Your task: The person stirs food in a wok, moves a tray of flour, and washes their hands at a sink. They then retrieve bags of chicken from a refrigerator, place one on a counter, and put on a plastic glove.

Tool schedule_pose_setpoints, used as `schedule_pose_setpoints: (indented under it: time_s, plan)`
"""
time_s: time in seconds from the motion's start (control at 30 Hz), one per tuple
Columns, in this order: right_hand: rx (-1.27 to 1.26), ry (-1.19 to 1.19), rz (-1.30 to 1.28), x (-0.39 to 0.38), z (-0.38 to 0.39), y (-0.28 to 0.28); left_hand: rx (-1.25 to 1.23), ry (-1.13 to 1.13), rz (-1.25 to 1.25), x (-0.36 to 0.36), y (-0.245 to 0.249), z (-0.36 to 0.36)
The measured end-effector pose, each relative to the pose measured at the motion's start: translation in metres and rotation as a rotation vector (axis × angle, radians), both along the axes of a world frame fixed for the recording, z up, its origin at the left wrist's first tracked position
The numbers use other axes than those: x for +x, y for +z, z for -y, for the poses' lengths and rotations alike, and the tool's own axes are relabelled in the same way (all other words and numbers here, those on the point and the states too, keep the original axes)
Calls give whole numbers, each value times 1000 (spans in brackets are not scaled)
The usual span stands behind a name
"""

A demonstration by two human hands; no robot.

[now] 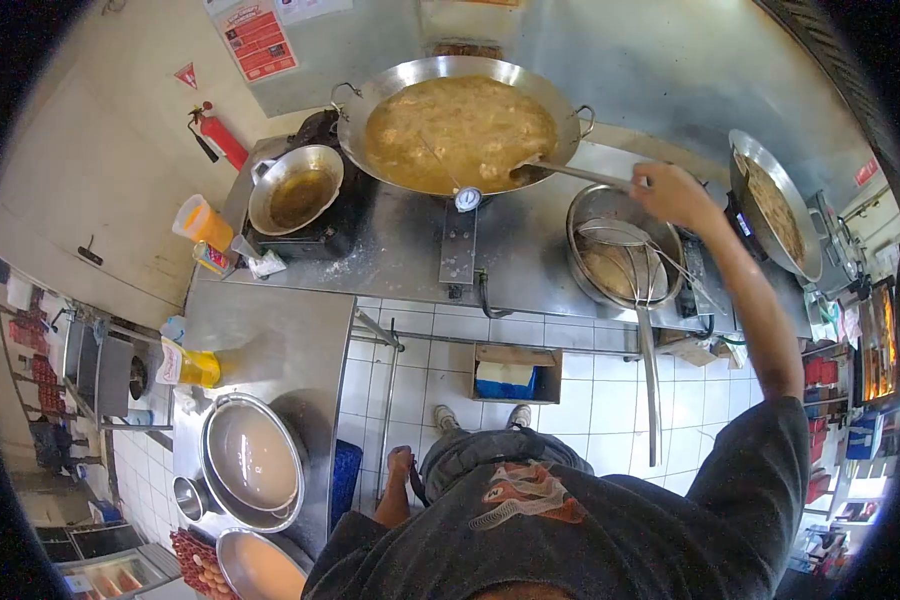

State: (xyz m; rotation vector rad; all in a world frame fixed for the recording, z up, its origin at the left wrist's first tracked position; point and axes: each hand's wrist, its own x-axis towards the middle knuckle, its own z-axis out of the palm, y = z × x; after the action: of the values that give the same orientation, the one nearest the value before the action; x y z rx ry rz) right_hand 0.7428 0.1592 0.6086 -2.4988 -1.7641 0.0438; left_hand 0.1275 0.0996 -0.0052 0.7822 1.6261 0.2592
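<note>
My right hand [670, 192] is closed around the long handle of a metal spatula [582, 173]. The spatula's head dips into bubbling oil at the right side of a large wok [355, 130], where pale pieces float. A dial thermometer [467, 199] sits at the wok's front rim, its thin probe reaching into the oil. Below my right hand, a wire skimmer [649, 360] rests across a deep metal pot [578, 262], its handle jutting over the counter edge. My left hand [400, 465] hangs low by my hip with curled fingers; I cannot tell what is inside them.
A smaller pan [260, 205] with oil stands left of the wok, and another wok [815, 255] at far right. On the left table [270, 320] are a yellow-filled jug [202, 370] and a large bowl of batter [292, 510]. A cardboard box [550, 378] sits under the counter.
</note>
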Motion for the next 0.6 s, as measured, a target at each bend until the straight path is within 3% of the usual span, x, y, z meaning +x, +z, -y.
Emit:
schedule_pose_setpoints:
  time_s: [0.13,0.3,0.37,0.4,0.43,0.5,0.6]
  plan:
    - [106,43,-10,-8,-37,-64,-23,67,51,10,27,4]
    - [120,-37,-9,0,-103,-107,-13,120,103,-11,-9,24]
    - [95,-55,6,2,-129,-116,256,-301,43,-39,-57,34]
    - [85,-63,15,6,-144,-123,415,-471,-1,-39,-42,33]
    - [120,-78,-10,9,-158,-129,624,-1121,-436,-39,-27,29]
    - [188,-105,-55,19,-190,-143,403,-548,-129,-34,-18,35]
    - [175,-122,-3,32,-226,-150,230,-293,-40,-30,22,29]
